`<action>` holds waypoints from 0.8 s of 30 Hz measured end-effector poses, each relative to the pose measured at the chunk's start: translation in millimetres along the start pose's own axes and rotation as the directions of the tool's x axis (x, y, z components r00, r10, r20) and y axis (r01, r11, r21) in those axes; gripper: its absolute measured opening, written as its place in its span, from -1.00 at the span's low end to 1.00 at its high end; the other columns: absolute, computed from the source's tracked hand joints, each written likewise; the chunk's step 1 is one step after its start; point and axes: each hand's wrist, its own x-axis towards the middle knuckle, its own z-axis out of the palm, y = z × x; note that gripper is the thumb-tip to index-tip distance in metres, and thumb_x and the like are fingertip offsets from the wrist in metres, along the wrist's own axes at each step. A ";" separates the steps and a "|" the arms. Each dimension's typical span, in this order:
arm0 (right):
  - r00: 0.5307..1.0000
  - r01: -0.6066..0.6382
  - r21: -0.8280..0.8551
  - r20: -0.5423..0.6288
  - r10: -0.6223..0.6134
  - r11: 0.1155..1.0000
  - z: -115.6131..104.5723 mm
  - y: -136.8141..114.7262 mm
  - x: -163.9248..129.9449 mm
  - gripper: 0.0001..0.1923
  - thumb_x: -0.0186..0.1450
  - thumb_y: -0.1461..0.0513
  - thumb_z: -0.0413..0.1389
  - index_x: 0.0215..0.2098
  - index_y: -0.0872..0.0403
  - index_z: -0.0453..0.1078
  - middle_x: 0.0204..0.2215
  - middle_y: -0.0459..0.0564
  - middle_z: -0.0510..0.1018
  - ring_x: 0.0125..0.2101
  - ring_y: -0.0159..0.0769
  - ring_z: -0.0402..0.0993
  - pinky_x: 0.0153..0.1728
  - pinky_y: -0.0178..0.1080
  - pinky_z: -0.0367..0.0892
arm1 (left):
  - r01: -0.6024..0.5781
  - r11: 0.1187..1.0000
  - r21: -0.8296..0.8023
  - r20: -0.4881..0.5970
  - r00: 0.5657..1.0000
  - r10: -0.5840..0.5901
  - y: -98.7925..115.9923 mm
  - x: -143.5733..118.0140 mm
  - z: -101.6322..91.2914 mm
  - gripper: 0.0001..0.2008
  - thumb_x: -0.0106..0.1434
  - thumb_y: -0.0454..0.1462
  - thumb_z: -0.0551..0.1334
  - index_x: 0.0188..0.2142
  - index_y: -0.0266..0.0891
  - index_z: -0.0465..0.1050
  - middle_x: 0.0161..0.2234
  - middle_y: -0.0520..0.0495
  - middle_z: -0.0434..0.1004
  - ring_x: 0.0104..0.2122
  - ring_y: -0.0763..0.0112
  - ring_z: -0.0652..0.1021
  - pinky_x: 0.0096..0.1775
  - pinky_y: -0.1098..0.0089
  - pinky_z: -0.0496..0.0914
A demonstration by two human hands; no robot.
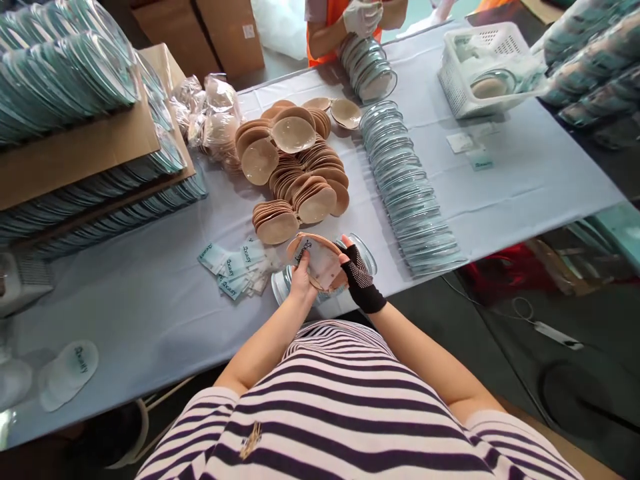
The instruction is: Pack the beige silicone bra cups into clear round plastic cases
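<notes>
My bare left hand (303, 283) grips a tan adhesive bra cup (325, 267) from the left, its thumb pressing a small printed card (303, 251) against the cup. On the other side, my right hand (361, 280), in a black fingerless glove with pale dots, has its fingers closed on the cup's right edge. Below the hands, clear plastic cases (281, 283) lie partly hidden. Stacked tan bra cups (315, 200) sit just beyond, and a loose pile of small printed packets (235, 267) lies to the left.
A long row of clear cases (405, 187) runs along the right. Cartons of packed cases (75, 167) stand at left, near bagged cups (220, 120). A white basket (455, 87) is at far right. Across the table, a person's gloved hands (363, 17) are above more cases. Round printed sheets (70, 373) lie front left.
</notes>
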 end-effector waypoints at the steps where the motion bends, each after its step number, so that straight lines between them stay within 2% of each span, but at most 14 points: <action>1: 1.000 -0.001 -0.007 -0.008 0.001 1.000 0.7 6.3 -2.5 -0.25 0.28 -0.11 0.02 0.34 0.03 0.14 0.27 0.06 0.33 0.25 -0.10 0.26 0.24 -0.01 0.25 | 0.021 0.999 -0.028 -0.005 1.000 -0.021 -1.6 0.0 0.3 -0.73 0.21 -0.11 0.33 -0.17 -0.21 0.47 -0.15 -0.15 0.61 -0.09 0.15 0.60 -0.06 0.11 0.53; 4: 0.999 -0.038 -0.074 0.035 0.040 0.997 1.1 25.8 -3.4 -0.42 0.23 -0.04 0.10 0.14 0.03 0.39 0.10 0.10 0.51 0.10 -0.06 0.43 0.16 0.01 0.34 | -0.008 1.000 0.002 -0.007 1.000 0.008 -8.4 -1.2 -2.7 -0.81 0.24 -0.17 0.30 -0.20 -0.19 0.45 -0.19 -0.12 0.62 -0.17 0.25 0.62 -0.07 0.19 0.53; 7: 0.997 -0.075 -0.200 0.022 0.081 0.977 -11.9 38.4 2.4 -0.62 0.18 0.06 0.13 -0.10 0.06 0.51 -0.08 0.15 0.60 -0.05 -0.02 0.53 0.06 0.04 0.41 | -0.098 0.983 0.157 0.080 0.993 0.086 -18.0 -2.1 -4.5 -0.81 0.26 -0.15 0.27 -0.20 -0.19 0.44 -0.18 -0.12 0.61 -0.18 0.27 0.61 -0.02 0.18 0.49; 9: 0.995 -0.078 -0.286 -0.076 0.059 0.955 -33.3 40.5 5.1 -0.65 0.17 0.08 0.12 -0.16 0.09 0.51 -0.16 0.16 0.62 -0.13 -0.04 0.55 -0.01 0.03 0.45 | -0.123 0.965 0.230 0.173 0.981 0.083 -23.5 0.5 -0.1 -0.77 0.22 -0.16 0.32 -0.17 -0.19 0.47 -0.15 -0.13 0.61 -0.11 0.23 0.60 0.04 0.17 0.44; 11: 0.969 -0.083 -0.382 -0.248 -0.016 0.920 -62.4 38.6 3.7 -0.65 0.19 0.06 0.09 -0.20 0.12 0.50 -0.23 0.18 0.62 -0.22 -0.06 0.55 -0.10 0.00 0.48 | -0.188 0.934 0.305 0.295 0.951 0.095 -27.0 7.9 9.3 -0.72 0.16 -0.21 0.37 -0.13 -0.18 0.50 -0.08 -0.12 0.60 0.01 0.20 0.55 0.14 0.18 0.36; 12: 0.938 -0.092 -0.442 -0.339 -0.071 0.892 -77.6 36.7 1.2 -0.64 0.20 0.05 0.07 -0.23 0.14 0.50 -0.25 0.19 0.61 -0.24 -0.06 0.54 -0.12 0.00 0.47 | -0.272 0.884 0.379 0.382 0.917 0.118 -28.1 13.6 15.2 -0.71 0.14 -0.24 0.39 -0.12 -0.17 0.52 -0.04 -0.12 0.58 0.07 0.19 0.51 0.19 0.19 0.30; 13: 0.901 -0.111 -0.506 -0.415 -0.129 0.855 -91.7 34.6 -2.4 -0.64 0.22 0.03 0.05 -0.26 0.14 0.49 -0.26 0.21 0.60 -0.25 -0.05 0.53 -0.13 -0.01 0.46 | -0.383 0.798 0.466 0.486 0.864 0.131 -29.1 20.3 21.2 -0.71 0.13 -0.25 0.39 -0.12 -0.15 0.53 -0.02 -0.11 0.57 0.12 0.18 0.47 0.23 0.18 0.25; 15: 0.840 -0.165 -0.615 -0.497 -0.217 0.771 -112.7 30.9 -12.9 -0.62 0.26 0.02 0.02 -0.27 0.15 0.49 -0.24 0.25 0.59 -0.21 -0.03 0.51 -0.09 -0.01 0.44 | -0.617 0.522 0.589 0.695 0.716 0.062 -31.3 35.3 31.6 -0.78 0.11 -0.28 0.39 -0.21 -0.11 0.57 -0.06 -0.11 0.57 0.12 0.15 0.45 0.26 0.14 0.18; 17: 0.820 -0.199 -0.671 -0.513 -0.254 0.714 -121.1 29.5 -26.2 -0.58 0.31 0.03 -0.02 -0.14 0.15 0.50 -0.16 0.27 0.59 -0.13 0.00 0.51 -0.03 -0.01 0.41 | -0.779 0.243 0.578 0.813 0.575 -0.092 -34.4 48.7 37.4 -0.84 0.09 -0.31 0.38 -0.29 -0.06 0.58 -0.13 -0.10 0.58 0.06 0.13 0.48 0.25 0.12 0.18; 19: 0.831 -0.205 -0.693 -0.496 -0.250 0.691 -118.5 31.7 -40.2 -0.52 0.34 0.04 -0.07 0.02 0.16 0.45 -0.06 0.27 0.57 -0.06 0.02 0.49 0.02 0.00 0.38 | -0.875 0.036 0.482 0.862 0.467 -0.199 -37.8 57.1 38.3 -0.81 0.12 -0.33 0.34 -0.26 -0.03 0.58 -0.13 -0.10 0.58 0.03 0.14 0.49 0.20 0.13 0.21; 21: 0.845 -0.216 -0.698 -0.484 -0.227 0.683 -110.3 37.3 -52.6 -0.49 0.36 0.07 -0.11 0.10 0.16 0.41 -0.02 0.28 0.55 -0.01 0.05 0.48 0.05 0.02 0.36 | -0.919 -0.121 0.375 0.890 0.394 -0.230 -40.6 60.0 35.9 -0.73 0.16 -0.34 0.29 -0.16 -0.01 0.57 -0.05 -0.11 0.56 0.05 0.12 0.47 0.15 0.13 0.24; 24: 0.848 -0.252 -0.693 -0.494 -0.190 0.676 -98.5 49.3 -66.0 -0.48 0.37 0.10 -0.15 0.13 0.15 0.40 -0.04 0.28 0.56 -0.02 0.06 0.49 0.05 0.04 0.37 | -0.930 -0.236 0.281 0.907 0.338 -0.251 -43.0 58.2 31.8 -0.70 0.18 -0.34 0.26 -0.09 -0.02 0.54 0.02 -0.13 0.54 0.07 0.07 0.44 0.11 0.12 0.23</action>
